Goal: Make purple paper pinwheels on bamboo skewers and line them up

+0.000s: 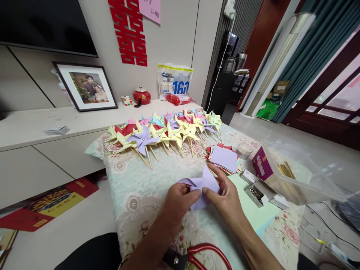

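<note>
Both hands meet over the middle of the flowered cloth [132, 187], a little in from its near edge, and between them they hold a sheet of purple paper [204, 185]; the left hand [180, 198] is closed on the sheet's left part, thumb on top and fingers under it, while the right hand [226, 197] pinches the right part, its fingertips pressing a folded corner toward the centre; held from two sides like this, the sheet seems kept taut and lifted just off the cloth so that its points can be bent inward without the paper sliding.

Along the far edge of the cloth lies a row of finished pinwheels [168, 133], yellow, purple, pink and blue, their sticks pointing toward the person; they look laid out of the way of the hands. Near the right edge, just beyond the right hand, sits a stack of paper squares [225, 159], close enough to take the next sheet from; beside it are a roll of tape [244, 150], a small purple box [261, 168] and a clear plastic tub [298, 176] holding wooden sticks [285, 170]. At the near edge of the cloth lie red-handled scissors [197, 255], apart from both hands.
</note>
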`<state>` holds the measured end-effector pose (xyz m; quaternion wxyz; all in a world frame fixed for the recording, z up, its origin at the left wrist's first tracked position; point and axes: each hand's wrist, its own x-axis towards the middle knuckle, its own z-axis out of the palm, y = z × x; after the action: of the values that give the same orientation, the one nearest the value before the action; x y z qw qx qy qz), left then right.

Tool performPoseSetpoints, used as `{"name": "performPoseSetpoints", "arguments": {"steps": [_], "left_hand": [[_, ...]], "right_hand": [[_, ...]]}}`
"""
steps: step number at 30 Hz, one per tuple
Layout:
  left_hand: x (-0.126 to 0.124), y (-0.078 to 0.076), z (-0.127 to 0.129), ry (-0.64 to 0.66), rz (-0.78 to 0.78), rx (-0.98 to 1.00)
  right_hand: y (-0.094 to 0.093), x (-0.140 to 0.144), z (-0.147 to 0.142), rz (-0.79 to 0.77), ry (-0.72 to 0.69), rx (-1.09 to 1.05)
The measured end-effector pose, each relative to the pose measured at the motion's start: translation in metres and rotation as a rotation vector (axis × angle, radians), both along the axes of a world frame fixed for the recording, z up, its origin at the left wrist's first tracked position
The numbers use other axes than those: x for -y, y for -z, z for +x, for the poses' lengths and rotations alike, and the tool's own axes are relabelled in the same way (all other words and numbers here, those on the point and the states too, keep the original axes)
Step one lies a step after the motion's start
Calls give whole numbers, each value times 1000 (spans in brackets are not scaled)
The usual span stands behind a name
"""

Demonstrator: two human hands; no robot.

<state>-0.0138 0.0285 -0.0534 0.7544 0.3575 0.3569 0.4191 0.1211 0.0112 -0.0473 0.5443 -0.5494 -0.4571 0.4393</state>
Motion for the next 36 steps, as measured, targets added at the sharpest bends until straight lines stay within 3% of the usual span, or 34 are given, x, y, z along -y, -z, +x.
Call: {"name": "performPoseSetpoints", "arguments": {"steps": [7,14,16,19,22,26,36], "left_hand": [[1,-1,0,-75,-14,-141],[-2,-2,-5,-118,-51,-139],[-4,-1,-9,-141,-66,-116],[-9,2,-16,-192,-88,-79],[-14,3,-23,-245,-89,-53],[-16,3,-26,-290,-71,-17],[-9,2,-18,-222,-105,35]], "right_hand": [[3,3,-4,36,-25,17],[7,5,-2,40,-74,91],[7,5,0,152,-13,246],[5,7,4,455,90,585],[3,9,3,644,-38,824],[-1,14,-4,666,-275,981],[-5,17,-9,707,-332,1108]]}}
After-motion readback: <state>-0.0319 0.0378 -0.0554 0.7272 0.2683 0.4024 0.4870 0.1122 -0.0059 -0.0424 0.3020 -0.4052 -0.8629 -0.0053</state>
